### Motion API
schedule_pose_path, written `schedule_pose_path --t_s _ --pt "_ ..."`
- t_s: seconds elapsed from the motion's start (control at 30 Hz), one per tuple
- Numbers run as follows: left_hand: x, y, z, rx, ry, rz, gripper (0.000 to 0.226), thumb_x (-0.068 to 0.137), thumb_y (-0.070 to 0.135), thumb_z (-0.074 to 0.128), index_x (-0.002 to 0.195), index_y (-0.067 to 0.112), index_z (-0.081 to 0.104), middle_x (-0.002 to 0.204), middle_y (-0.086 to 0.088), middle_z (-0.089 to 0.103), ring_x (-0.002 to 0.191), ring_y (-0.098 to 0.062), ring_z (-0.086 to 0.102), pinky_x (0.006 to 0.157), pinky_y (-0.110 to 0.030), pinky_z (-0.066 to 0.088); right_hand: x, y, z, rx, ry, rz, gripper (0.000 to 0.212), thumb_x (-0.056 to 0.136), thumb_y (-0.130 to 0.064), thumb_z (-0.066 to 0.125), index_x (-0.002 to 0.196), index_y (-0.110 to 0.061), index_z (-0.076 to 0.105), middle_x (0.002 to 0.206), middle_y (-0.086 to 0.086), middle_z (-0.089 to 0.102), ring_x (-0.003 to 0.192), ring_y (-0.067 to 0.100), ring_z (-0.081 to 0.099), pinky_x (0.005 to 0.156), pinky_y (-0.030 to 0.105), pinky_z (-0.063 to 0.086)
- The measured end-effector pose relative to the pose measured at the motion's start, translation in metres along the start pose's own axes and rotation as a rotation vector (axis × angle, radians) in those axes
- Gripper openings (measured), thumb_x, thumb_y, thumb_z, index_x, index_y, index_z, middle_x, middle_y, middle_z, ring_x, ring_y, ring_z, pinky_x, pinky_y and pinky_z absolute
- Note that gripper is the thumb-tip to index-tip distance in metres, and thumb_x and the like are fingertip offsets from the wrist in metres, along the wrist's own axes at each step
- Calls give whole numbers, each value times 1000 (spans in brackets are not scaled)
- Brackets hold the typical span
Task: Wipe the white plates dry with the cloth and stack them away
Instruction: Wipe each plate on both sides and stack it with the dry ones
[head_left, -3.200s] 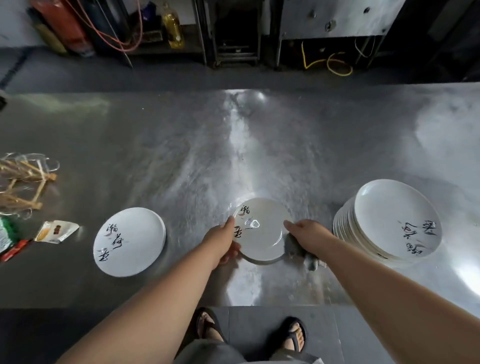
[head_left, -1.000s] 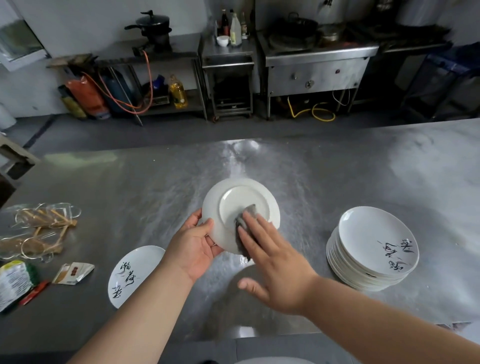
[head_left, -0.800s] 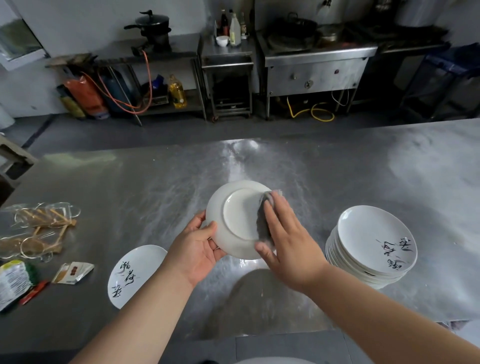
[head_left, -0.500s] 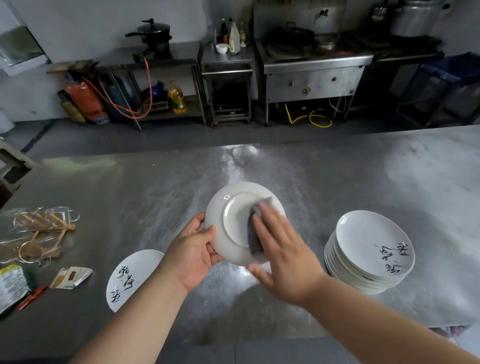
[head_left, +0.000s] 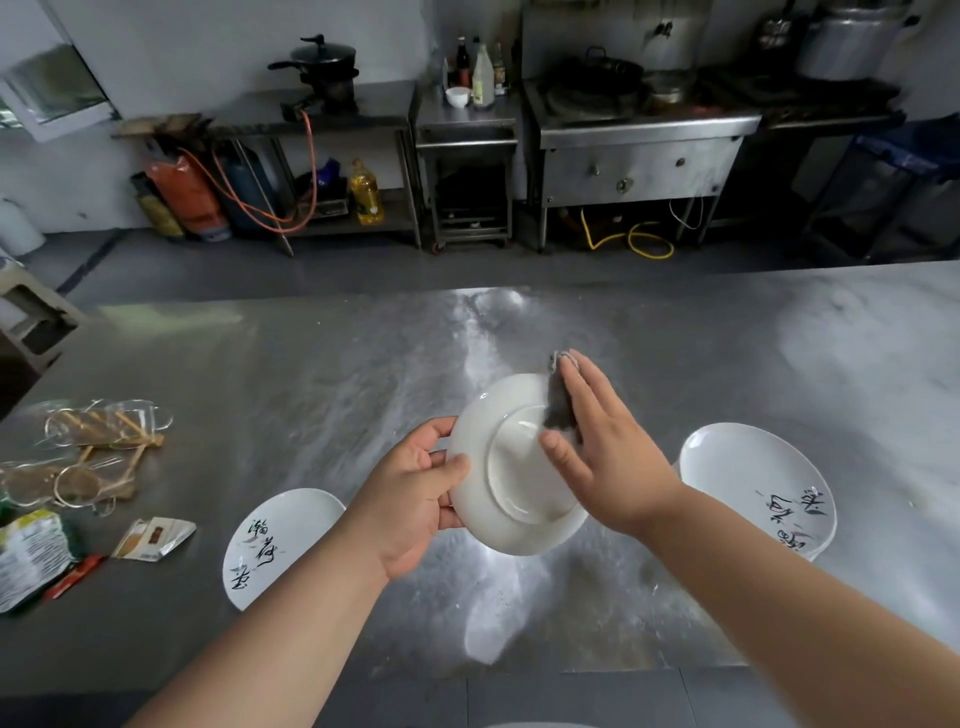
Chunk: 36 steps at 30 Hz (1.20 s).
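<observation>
At frame centre, left hand (head_left: 415, 493) grips the upturned white plate (head_left: 511, 480) by its rim, tilting the underside for wiping, right hand (head_left: 605, 441) pressing grey cloth (head_left: 560, 410) flat-fingered against it; probably undried stack (head_left: 758, 488) waits right, single plate (head_left: 275, 540) lower left.

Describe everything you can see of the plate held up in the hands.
The plate is round, glossy white, ceramic-looking, turned so its plain underside with a raised foot ring faces the camera. It is tilted, held above the steel table. The left hand grips its left rim, thumb on the underside; the right hand presses a dark grey cloth against its upper right part.
</observation>
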<state>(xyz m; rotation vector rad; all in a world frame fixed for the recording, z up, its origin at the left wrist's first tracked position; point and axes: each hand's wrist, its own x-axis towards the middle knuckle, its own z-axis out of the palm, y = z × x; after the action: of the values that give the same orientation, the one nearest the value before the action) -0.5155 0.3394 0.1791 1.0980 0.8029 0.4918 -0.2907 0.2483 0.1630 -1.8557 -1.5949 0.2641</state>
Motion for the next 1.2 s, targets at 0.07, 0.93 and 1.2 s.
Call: schedule_pose_path --t_s 0.07,0.93,1.2 --pt "-1 3 1 -9 -13 -3 30 104 4 53 129 19 61 110 -14 75 89 -30 72 78 -48 60 0 -12 0 9 18 -58 96 98 -77 31 167 -13 17 175 -2 8 160 7 6 129 34 19" --pt "3 3 15 -512 51 59 47 86 13 59 132 22 60 118 -9 75 93 -23 77 68 -38 64 -5 -31 -3 106 173 78 90 101 -75 15 168 -15 10 176 -5 -2 161 9 -7 131 48 13" --pt "6 6 17 -466 -67 44 50 85 3 64 129 26 61 124 -9 70 100 -26 72 82 -45 63 -33 -40 12 348 450 51 66 108 -40 32 163 -4 25 174 6 13 161 12 9 127 22 14"
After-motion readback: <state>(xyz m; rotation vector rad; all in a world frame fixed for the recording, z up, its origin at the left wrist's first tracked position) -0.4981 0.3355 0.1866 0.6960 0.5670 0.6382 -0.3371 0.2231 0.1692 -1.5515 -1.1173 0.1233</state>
